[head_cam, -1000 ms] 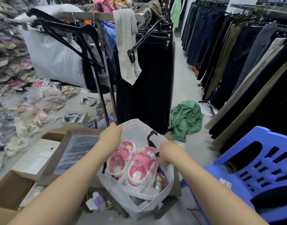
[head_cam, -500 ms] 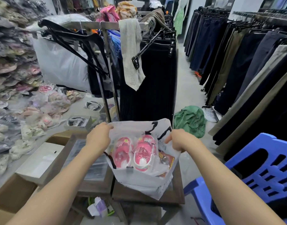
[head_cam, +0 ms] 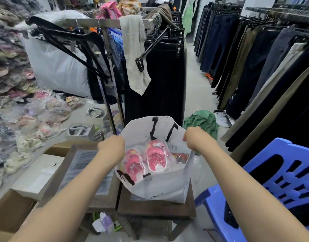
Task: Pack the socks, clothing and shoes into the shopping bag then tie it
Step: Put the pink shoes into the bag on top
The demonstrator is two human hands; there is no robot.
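A white shopping bag (head_cam: 160, 187) with black markings rests on a small dark wooden table (head_cam: 155, 209), its mouth spread wide. Inside lies a pair of pink shoes (head_cam: 155, 157) wrapped in clear plastic, with a red packet (head_cam: 181, 157) beside them on the right. My left hand (head_cam: 111, 147) grips the bag's left rim. My right hand (head_cam: 196, 138) grips the right rim. The two hands hold the opening apart. Any socks or clothing lower in the bag are hidden.
A blue plastic chair (head_cam: 279, 186) stands close on the right. A metal clothes rack (head_cam: 115, 70) with dark garments and hangers rises behind the table. Trouser racks (head_cam: 255, 67) line the right. Bagged shoes (head_cam: 36, 116) and boxes lie left. A green cloth (head_cam: 202, 121) sits on the floor.
The bag has come up from lower down onto the table top. Both hands moved apart and spread its mouth wider, so the shoes now lie flatter inside.
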